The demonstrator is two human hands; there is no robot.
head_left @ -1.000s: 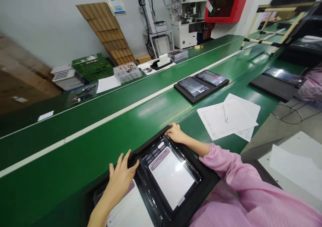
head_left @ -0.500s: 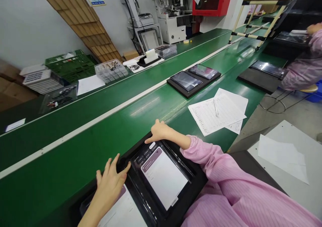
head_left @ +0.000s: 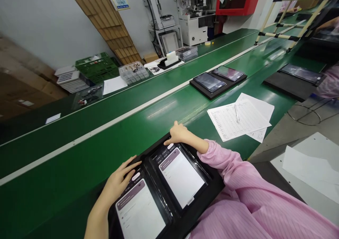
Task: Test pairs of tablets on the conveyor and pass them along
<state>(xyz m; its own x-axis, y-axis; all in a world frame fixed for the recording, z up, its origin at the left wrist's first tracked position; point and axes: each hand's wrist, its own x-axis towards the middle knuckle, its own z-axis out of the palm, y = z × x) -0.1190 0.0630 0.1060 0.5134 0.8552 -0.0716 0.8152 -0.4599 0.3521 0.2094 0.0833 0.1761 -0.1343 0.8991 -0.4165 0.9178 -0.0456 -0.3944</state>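
A black tray (head_left: 212, 184) lies on the green belt right in front of me and holds two lit tablets side by side. My left hand (head_left: 120, 179) rests at the top edge of the left tablet (head_left: 139, 209), fingers stretched toward the tray's far rim. My right hand (head_left: 178, 135) lies on the tray's far edge above the right tablet (head_left: 181, 175), fingers curled down with a fingertip at the tablet's top corner. Nothing is held in either hand. My pink sleeve (head_left: 246, 196) covers the tray's near right corner.
Further along the belt lies a second black tray (head_left: 201, 90) with two dark tablets, then paper forms (head_left: 239, 119) with a pen. Another tray with a tablet (head_left: 299, 76) sits far right beside a person's pink sleeve (head_left: 329, 83). Stacked trays, green crates and machines line the far side.
My left hand has moved from the gap between the tablets to the top of the left tablet. The right hand stays at the tray's far edge. The left tablet now shows more fully.
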